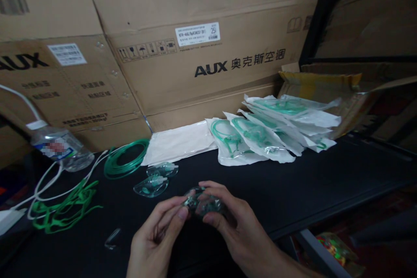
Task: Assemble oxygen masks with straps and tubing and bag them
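Between my two hands, low in the middle of the view, is a clear greenish oxygen mask [211, 206]. My left hand [163, 221] pinches its left side between thumb and fingers. Around the right side curl the fingers and thumb of my right hand [228, 208]. The fingers hide part of the mask. Just beyond my left hand lie two more clear masks [151, 186] with pale connectors. A coil of green tubing [125, 160] rests behind them, and green elastic straps [65, 213] lie in a tangle to the left.
Sealed packs [257, 137] with green tubing are piled at the back right, beside white pouches [179, 141]. At the left a plastic bottle [61, 145] leans among white cords. A small clear piece [112, 239] lies near the front. Cardboard boxes [163, 91] wall off the back of the black table [293, 195].
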A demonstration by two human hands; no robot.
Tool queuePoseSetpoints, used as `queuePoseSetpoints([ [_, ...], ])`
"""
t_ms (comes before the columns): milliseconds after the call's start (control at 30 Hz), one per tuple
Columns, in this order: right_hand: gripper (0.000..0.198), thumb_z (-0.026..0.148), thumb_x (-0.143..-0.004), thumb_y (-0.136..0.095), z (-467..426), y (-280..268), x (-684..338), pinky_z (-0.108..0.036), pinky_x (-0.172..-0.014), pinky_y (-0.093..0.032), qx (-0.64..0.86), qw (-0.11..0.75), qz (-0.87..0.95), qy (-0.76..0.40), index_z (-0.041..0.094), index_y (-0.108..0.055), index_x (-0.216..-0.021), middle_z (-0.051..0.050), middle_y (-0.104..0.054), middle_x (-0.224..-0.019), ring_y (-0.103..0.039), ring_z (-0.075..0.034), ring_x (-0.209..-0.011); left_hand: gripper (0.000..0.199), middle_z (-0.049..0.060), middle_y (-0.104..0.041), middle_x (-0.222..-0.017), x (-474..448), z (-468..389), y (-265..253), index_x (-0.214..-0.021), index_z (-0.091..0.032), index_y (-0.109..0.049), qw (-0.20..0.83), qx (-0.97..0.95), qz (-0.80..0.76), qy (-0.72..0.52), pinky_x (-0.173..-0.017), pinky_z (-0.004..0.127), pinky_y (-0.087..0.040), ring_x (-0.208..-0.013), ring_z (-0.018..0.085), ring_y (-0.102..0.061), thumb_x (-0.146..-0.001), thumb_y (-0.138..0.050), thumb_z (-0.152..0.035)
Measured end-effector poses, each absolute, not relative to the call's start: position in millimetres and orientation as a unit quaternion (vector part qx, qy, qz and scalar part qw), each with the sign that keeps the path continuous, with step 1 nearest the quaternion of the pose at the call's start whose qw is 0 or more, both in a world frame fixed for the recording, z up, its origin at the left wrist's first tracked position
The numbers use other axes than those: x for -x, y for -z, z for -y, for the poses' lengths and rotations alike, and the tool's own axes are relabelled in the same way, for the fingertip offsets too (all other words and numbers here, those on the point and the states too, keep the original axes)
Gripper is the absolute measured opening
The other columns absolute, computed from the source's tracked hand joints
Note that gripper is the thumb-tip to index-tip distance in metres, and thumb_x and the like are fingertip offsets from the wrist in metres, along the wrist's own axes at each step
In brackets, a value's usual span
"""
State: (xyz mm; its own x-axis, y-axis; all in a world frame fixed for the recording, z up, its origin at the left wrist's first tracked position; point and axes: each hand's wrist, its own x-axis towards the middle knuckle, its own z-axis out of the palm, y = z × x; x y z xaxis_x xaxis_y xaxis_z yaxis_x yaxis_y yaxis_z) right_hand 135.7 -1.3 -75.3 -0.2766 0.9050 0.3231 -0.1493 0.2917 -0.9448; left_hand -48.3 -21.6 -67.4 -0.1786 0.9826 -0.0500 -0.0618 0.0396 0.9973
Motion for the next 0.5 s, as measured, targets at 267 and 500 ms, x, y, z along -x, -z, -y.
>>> queuePoseSetpoints([
  [267,0.017,0.020,-0.091,-0.073,2.0,74.3,-132.3,-0.033,-0.112,-0.045,0.327,0.525,0.584,-0.525,0.027,-0.078,-0.106,-0.004,-0.076,-0.126,-0.061,-0.021,-0.133,0.048,0.007,-0.083,-0.106,48.6,22.8,70.4,-0.114,-0.022,-0.081,0.475,-0.420,-0.537,-0.557,-0.090,0.021,-0.061,-0.098,0.023,-0.079,-0.075,-0.088,-0.048],
  [500,0.017,0.018,-0.088,-0.074,2.2,72.5,-127.8,-0.024,-0.100,-0.052,0.331,0.539,0.554,-0.541,0.029,-0.082,-0.098,-0.001,-0.078,-0.118,-0.068,-0.019,-0.122,0.044,0.006,-0.078,-0.117,50.6,20.4,74.0,-0.113,-0.026,-0.081,0.462,-0.453,-0.546,-0.532,-0.100,0.032,-0.055,-0.109,0.029,-0.075,-0.075,-0.086,-0.049],
])
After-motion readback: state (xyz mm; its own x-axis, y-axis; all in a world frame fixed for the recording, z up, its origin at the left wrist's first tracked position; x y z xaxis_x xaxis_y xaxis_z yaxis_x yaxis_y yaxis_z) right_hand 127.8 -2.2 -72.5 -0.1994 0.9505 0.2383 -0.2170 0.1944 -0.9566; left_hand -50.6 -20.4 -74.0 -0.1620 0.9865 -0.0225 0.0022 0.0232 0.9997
